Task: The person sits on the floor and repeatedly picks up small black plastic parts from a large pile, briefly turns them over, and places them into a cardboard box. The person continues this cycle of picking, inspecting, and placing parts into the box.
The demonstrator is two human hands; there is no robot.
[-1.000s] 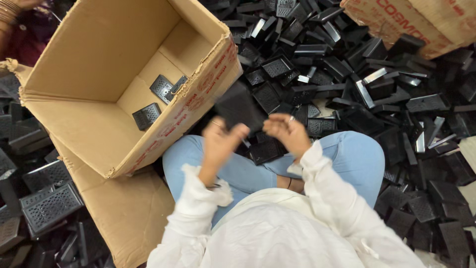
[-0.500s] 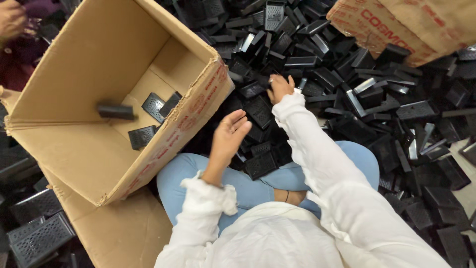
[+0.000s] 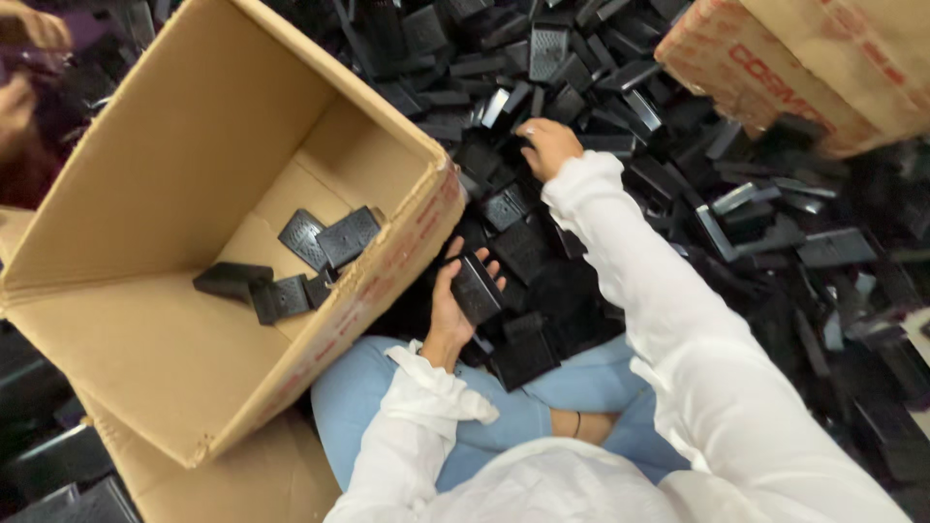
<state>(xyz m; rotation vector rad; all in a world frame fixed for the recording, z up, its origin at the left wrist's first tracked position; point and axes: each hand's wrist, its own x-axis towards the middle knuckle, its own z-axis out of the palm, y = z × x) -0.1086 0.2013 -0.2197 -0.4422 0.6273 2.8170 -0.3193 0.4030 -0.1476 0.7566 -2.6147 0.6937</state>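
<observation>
- The left hand (image 3: 453,308) is closed around a small black plastic piece (image 3: 478,288), fingers wrapped over its long edges, just beside the front wall of the open cardboard box (image 3: 387,281) and above the person's lap.
- The right hand (image 3: 547,145) is stretched out onto the heap of black pieces (image 3: 620,107) on the floor. Its fingers curl down onto the pieces there, but I cannot tell whether that grip has closed on one or only rests on top.
- Inside the box a few of the same pieces (image 3: 325,240) lie flat or tilted on the bottom, near the far corner.
- A second cardboard box (image 3: 775,68) stands at the upper right, its edge over the heap.
- The piece looks like a hard moulded shell, flat and rectangular, with a ribbed or gridded face on some. I judge it light and stiff, since one hand holds it without strain.
- The surfaces shine a little, so they may be somewhat slick. Pinching across the two long edges, as the left hand does, seems the sure hold, rather than pressing on the flat faces.
- It does not look fragile. The pieces lie piled loosely on one another, though thin rims or tabs could crack if squeezed hard.
- Pieces in the heap overlap, so one may drag its neighbours when lifted.
</observation>
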